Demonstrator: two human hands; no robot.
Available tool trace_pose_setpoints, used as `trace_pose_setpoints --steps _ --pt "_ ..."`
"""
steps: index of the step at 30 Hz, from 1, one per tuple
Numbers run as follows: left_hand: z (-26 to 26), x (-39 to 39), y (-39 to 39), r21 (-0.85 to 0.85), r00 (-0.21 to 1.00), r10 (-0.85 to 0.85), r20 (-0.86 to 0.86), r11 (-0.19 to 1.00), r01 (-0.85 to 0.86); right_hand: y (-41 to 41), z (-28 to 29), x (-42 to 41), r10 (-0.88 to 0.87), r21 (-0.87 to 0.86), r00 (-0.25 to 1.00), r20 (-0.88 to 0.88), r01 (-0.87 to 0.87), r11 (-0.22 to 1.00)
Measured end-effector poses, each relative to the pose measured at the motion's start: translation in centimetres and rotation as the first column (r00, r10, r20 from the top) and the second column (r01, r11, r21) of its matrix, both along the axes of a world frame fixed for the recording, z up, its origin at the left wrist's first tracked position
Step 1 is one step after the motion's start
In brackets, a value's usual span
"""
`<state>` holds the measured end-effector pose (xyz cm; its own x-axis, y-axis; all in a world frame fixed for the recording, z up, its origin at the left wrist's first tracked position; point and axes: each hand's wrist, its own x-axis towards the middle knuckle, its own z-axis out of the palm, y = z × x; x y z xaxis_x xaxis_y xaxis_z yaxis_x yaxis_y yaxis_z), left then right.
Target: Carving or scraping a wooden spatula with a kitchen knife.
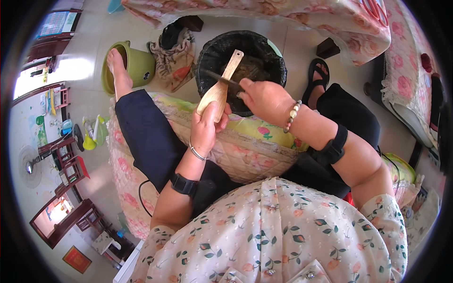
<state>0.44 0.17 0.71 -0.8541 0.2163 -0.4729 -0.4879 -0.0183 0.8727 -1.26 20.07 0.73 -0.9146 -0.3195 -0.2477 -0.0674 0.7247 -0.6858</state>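
My left hand [207, 129] grips the broad blade end of a wooden spatula [230, 69], thumb on its face. The spatula's handle, with a hole near its tip, points away from me over a bin [279, 79] lined with a black plastic bag. In my right hand [267, 100] is a dark, narrow metal tool [214, 75], a file or a knife; I cannot tell which. It lies crosswise over the spatula where the handle meets the blade. Brownish debris [253, 69] lies inside the bin, its kind unclear.
An olive-green bucket [141, 69] lies tipped on its side at the left, beneath my bare foot [118, 65]. Beside it is a crumpled patterned cloth bag [173, 56]. A table with a floral cloth [318, 16] stands beyond the bin. My sandaled foot [318, 76] is at the right.
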Motion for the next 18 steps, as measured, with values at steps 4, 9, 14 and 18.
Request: trace_pose_setpoints --steps 4,9,14,18 --pt "-0.1 -0.4 0.3 0.034 1.0 0.027 0.0 0.999 -0.027 -0.3 0.1 -0.1 0.034 0.024 0.996 -0.077 -0.032 0.999" --pt "0.1 -0.2 0.9 0.001 0.999 0.03 0.012 1.0 -0.03 1.5 -0.9 -1.9 -0.13 0.024 0.989 -0.066 0.131 0.991" --pt "-0.1 -0.6 -0.3 -0.028 0.999 -0.028 0.029 0.999 0.029 0.5 0.4 -1.0 -0.041 -0.072 0.999 0.019 0.043 0.996" --pt "0.4 -0.3 1.2 0.002 1.0 0.002 0.009 1.0 -0.002 1.5 -0.6 -2.1 -0.142 -0.062 0.988 -0.053 0.139 0.988"
